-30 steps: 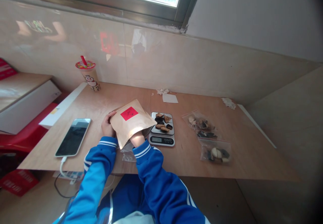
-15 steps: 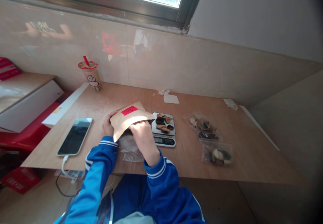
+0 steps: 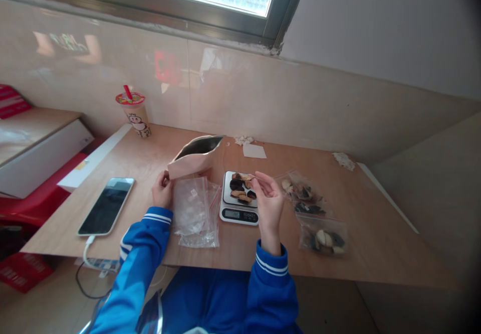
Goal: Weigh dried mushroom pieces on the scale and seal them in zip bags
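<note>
While a red box with pale printing (image 3: 25, 271), too blurred to read, sits low at the far left, a dark-screened smartphone with a pale edge (image 3: 107, 206) lies on the light brown wooden table (image 3: 376, 233), a white cable plugged into its near end. Farther back stands a tall plastic cup of tan drink (image 3: 137, 121), printed with a snowman figure, under a colourful lid with a red straw; no wording on it can be made out. The person's left hand (image 3: 162, 191) has its fingers curled, pinching the near left corner of a pale brown paper pouch (image 3: 195, 166), whose mouth gapes to show a dark inside. Just nearer lie flat, clear plastic zip bags (image 3: 195, 213), one with a small white label, illegible here. Right of them is a white-and-grey digital scale (image 3: 240, 214), its display figures unclear, bearing dried pieces, some curled and tan, others nearly black (image 3: 237, 185). The right hand's (image 3: 269, 203) thumb and forefinger come close together at a tan piece there; whether they grip it cannot be told. Beyond, clear zip bags of mixed pale and dark dried pieces (image 3: 323, 236) lie on the table.
</note>
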`<state>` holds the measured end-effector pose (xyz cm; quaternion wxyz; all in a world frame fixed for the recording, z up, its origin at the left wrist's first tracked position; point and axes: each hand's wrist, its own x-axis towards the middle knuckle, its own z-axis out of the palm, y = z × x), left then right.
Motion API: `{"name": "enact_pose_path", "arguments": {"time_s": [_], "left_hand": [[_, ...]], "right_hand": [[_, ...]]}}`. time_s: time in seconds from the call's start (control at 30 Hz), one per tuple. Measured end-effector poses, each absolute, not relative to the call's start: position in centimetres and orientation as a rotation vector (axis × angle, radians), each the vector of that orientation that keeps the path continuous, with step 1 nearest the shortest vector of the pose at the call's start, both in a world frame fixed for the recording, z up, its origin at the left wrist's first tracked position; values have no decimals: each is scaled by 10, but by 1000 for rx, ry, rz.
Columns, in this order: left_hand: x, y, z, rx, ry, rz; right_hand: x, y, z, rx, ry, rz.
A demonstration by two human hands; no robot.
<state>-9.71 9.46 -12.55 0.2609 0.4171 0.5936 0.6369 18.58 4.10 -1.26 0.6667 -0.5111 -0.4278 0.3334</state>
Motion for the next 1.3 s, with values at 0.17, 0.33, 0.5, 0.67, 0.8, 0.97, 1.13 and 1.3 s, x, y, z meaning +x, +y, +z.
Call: {"name": "enact_pose_path", "arguments": {"time_s": [0.17,0.33,0.5,0.67,0.8,0.97,1.13,1.3], "left_hand": [[-101,94,-127,1180,1653,1626],[-104,97,-135,1184,1599,1642],[-103,98,-135,1176,1496,1854],[-90,70,-102,1234,1786,2117],[-56,37,-81,1623,1873,1538],[-18,21,-101,1988,1975,722],[-24,27,-117,2049,1978,505],[-39,25,-98,1975,1917,975]], "right_hand": [[224,60,-70,-1365,-840,773],[237,72,-93,-1476,-1009,730],[242,69,-94,-1655,-1186,491],[249,44,-101,-1699,-1052,363],[244,18,-120,-1619,-998,462],[227,-15,-127,-1573,-1010,531],[192,-40,-99,-1506,-1230,642],[137,-37,-68,-1336,-1509,833]]}}
